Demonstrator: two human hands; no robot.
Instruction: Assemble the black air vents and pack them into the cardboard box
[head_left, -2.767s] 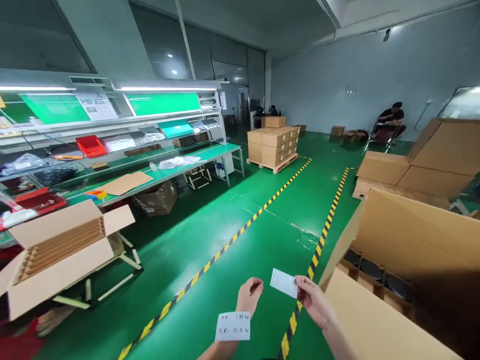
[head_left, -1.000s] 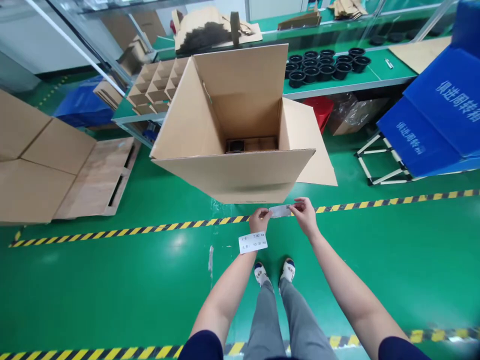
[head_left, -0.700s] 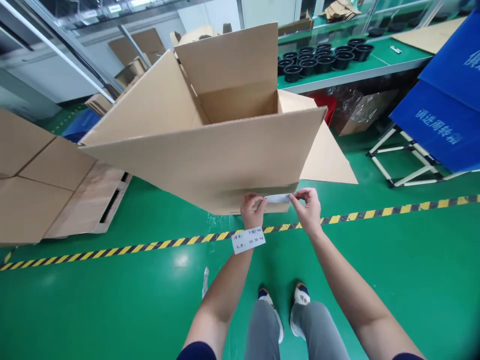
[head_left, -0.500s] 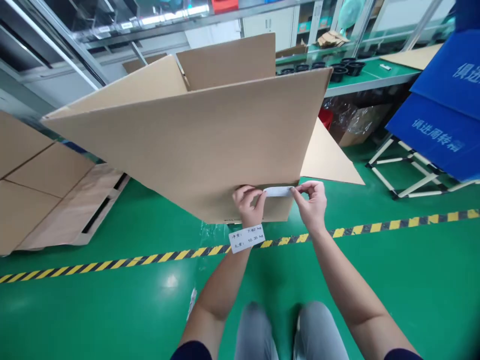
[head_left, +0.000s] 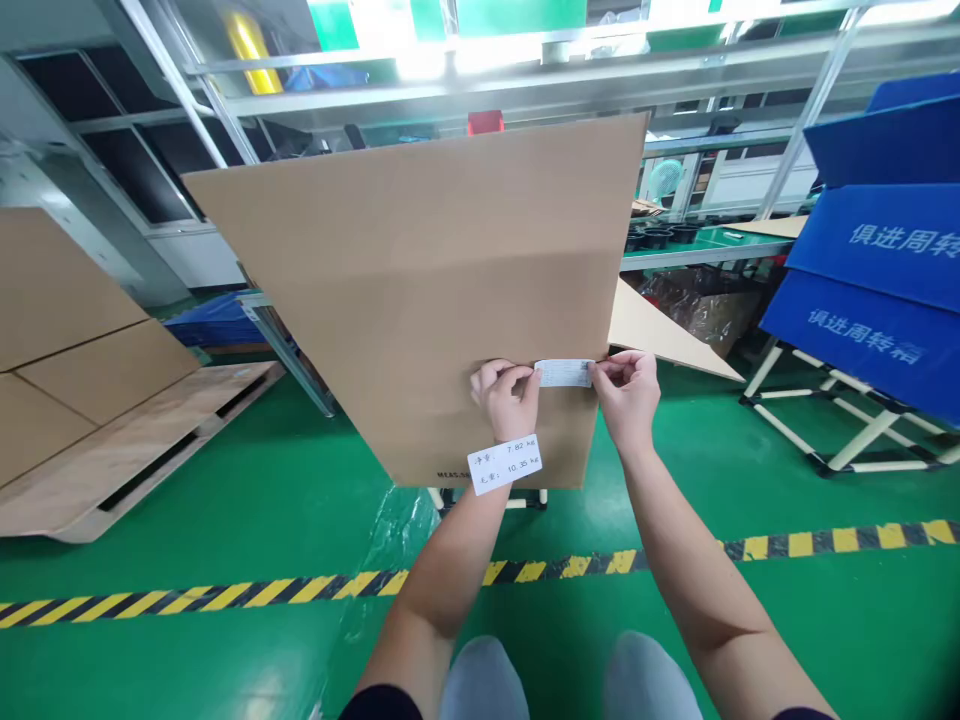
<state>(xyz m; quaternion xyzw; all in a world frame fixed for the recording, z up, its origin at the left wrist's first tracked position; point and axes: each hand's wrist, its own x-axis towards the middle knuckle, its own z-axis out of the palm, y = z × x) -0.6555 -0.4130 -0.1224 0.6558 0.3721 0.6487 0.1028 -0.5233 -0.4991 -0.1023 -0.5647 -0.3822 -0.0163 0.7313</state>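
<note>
So I'm standing in the room watching this person in front of a big cardboard box (head_left: 427, 290), and the thing to look at is the small printed label (head_left: 564, 373). Clock directions are the wearer's, 12 being straight ahead. The label is out at about 12, pretty much centred between the two hands, with its long axis going 9 to 3, roughly level with the box's bottom edge.

The left hand (head_left: 508, 398) is at the label's 9 o'clock end, thumb and fingers pinching it, other fingers curled in. The right hand (head_left: 628, 393) has the 3 o'clock end pinched the same way. Neither one's nearer, tbh, they've each got an end.

The box wall is right behind the label on the 12 side. Can't tell if the label's back is touching it or just beside it. On that wall it lines up with the lower part, over toward 3 o'clock, close to the side edge. The dark printing (head_left: 452, 475) is off at about 8 from the label.

Also, there's a handwritten sticker (head_left: 505, 464) on the left wrist, tilted, at about 7 from the label.
</note>
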